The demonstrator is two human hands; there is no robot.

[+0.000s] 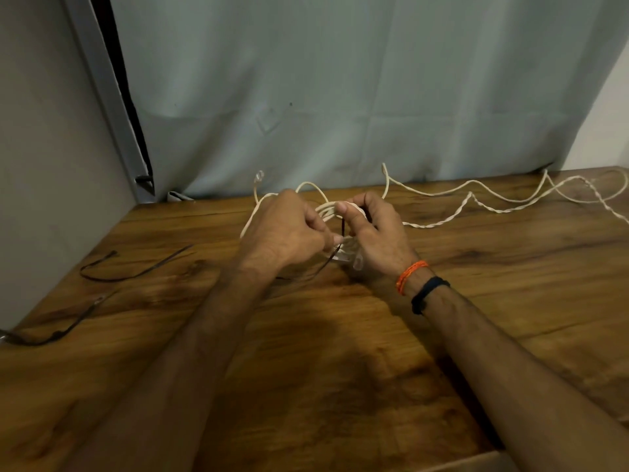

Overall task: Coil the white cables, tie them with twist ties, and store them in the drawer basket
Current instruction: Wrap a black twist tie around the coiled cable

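Head view looks down on a brown wooden table (306, 335) with dark wavy grain and a smooth, slightly shiny top. Behind it hangs a pale grey-green curtain (323, 80) with soft fold lines.

Both hands meet near the back middle of the table. The left hand (289, 229) is curled, and its thumb and finger pinch a thin dark twist tie (332, 257) that runs up beside the bundle and trails down toward the table. The right hand (374, 229) is closed around a coiled white cable (326, 212), thumb pressed on top of the round loops. The loops are thin, cream-white and bunched together between the two hands. One end of this cable sticks up behind the left hand, with a small clear plug (259, 175) on its tip.

A second white cable (503, 199) lies loose on the right side of the table, in long wavy bends, partly twisted like rope.

Two more dark ties lie on the left, well apart from the hands: one bent tie (112, 274) and one long tie (58, 332) near the edge.

The right wrist wears an orange thread band (410, 275) and a black band (427, 292).
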